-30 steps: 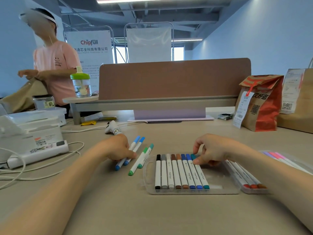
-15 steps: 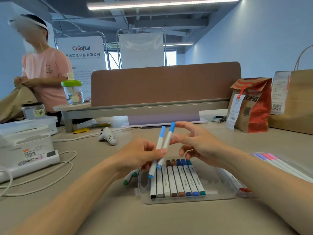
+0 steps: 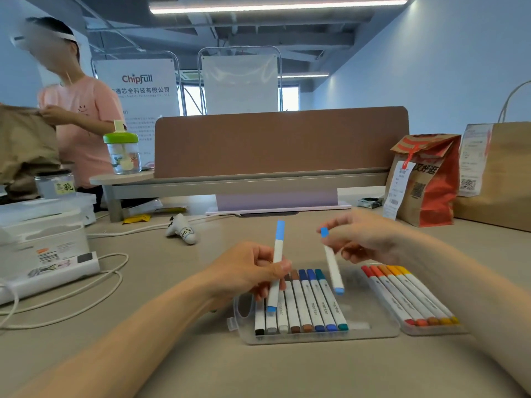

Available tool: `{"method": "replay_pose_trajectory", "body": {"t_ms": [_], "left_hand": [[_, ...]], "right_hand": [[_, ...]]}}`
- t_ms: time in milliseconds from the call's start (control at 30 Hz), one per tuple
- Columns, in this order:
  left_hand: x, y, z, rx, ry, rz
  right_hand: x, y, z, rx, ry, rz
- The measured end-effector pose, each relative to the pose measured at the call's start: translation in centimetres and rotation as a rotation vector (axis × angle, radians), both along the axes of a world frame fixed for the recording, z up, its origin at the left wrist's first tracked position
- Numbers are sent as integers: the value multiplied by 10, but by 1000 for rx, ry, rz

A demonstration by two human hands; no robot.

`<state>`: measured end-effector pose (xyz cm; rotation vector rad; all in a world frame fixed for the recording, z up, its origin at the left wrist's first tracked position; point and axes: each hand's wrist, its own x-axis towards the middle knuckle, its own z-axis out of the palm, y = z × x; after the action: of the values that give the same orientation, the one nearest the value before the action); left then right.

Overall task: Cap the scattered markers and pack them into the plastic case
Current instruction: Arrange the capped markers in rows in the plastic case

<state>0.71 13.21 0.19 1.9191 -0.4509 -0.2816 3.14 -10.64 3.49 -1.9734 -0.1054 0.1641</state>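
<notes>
Desk [image 3: 172,354] w/ plastic case [image 3: 373,331]; above it L hand [image 3: 247,271] round blue marker [image 3: 278,245], R hand [image 3: 365,239] round 2nd marker [image 3: 333,268].

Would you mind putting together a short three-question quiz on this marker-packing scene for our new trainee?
1. True or false: the left hand holds a green-capped marker.
2. How many markers lie in the tray in front of the left hand?
3. The right hand holds a second marker whose caps are: A red, B light blue, C yellow.
Key: 1 false, it holds a blue-capped marker; 2 eight; 3 B.
</notes>
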Motion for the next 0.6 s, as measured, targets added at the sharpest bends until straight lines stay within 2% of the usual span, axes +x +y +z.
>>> {"method": "replay_pose_trajectory", "body": {"t_ms": [233, 600], "left_hand": [[-1, -4, -5, -5, 30, -54], [0, -4, -8, -20, 33, -65]], "right_hand": [[5, -1, -5, -325, 165, 63], [6, 1, -10, -429, 160, 71]]}}
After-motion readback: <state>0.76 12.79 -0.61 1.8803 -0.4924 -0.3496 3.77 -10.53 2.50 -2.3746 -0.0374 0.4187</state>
